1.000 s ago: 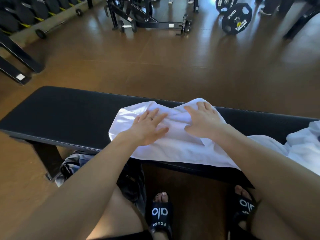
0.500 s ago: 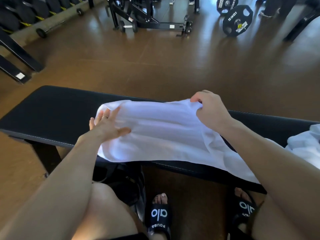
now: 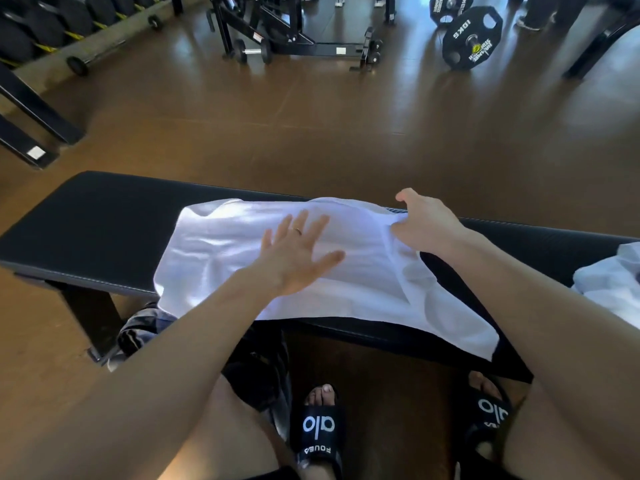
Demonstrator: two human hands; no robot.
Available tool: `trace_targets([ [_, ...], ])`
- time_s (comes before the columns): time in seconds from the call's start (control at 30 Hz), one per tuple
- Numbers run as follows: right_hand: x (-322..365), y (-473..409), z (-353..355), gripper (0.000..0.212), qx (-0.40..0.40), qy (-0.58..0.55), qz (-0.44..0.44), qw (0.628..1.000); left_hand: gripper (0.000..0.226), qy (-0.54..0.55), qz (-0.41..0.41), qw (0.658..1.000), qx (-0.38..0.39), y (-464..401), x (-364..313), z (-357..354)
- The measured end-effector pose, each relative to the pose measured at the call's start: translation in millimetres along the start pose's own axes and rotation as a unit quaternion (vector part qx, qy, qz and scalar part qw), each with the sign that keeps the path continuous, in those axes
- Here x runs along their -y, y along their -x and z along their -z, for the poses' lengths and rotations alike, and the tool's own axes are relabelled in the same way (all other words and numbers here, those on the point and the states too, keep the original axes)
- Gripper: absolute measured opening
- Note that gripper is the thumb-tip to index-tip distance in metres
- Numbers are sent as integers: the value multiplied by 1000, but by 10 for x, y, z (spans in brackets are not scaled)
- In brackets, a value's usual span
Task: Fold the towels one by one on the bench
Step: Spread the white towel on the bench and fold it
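Observation:
A white towel (image 3: 221, 247) lies spread across the black padded bench (image 3: 86, 223), its right end hanging over the near edge. My left hand (image 3: 298, 251) lies flat on the middle of the towel with straight, spread fingers. My right hand (image 3: 426, 223) grips the towel's upper right part and lifts a fold of cloth off the bench. A second white towel (image 3: 609, 282) sits bunched at the bench's right end.
A dark bag (image 3: 145, 327) lies on the brown floor under the bench by my knees. My feet in black slides (image 3: 318, 427) stand below the bench. Far off are a weight rack (image 3: 294, 32), a 10 kg plate (image 3: 472, 38) and dumbbell racks at the left.
My left hand slid from the towel's left edge rightward onto its middle. My right hand moved right, still holding the cloth, and the towel lies wider and flatter.

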State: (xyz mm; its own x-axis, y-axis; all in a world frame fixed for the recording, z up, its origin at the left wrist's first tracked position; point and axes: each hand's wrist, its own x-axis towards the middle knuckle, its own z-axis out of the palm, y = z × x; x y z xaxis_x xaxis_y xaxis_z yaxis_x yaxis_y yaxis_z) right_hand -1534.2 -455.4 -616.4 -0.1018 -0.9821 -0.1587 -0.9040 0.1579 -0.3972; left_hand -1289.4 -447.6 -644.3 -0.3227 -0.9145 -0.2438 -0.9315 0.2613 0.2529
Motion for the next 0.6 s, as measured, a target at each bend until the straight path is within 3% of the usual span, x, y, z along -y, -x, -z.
trace_targets([
  [0.1, -57, -7, 103, 60, -3, -48, -1, 999, 99, -72, -36, 994, 69, -5, 45, -112],
  [0.2, -234, -121, 201, 59, -99, -63, -14, 993, 106, -69, -45, 994, 65, -41, 309, -61],
  [0.37, -398, -184, 101, 47, -142, 97, -53, 984, 108, -56, -18, 995, 78, 12, 587, 81],
  [0.5, -81, -114, -70, 43, -177, 142, 54, 972, 105, -18, -3, 997, 74, 20, 443, 24],
  [0.6, 276, 65, -327, 43, -108, 56, 158, 980, 84, -10, 7, 998, 53, -25, 308, -40],
])
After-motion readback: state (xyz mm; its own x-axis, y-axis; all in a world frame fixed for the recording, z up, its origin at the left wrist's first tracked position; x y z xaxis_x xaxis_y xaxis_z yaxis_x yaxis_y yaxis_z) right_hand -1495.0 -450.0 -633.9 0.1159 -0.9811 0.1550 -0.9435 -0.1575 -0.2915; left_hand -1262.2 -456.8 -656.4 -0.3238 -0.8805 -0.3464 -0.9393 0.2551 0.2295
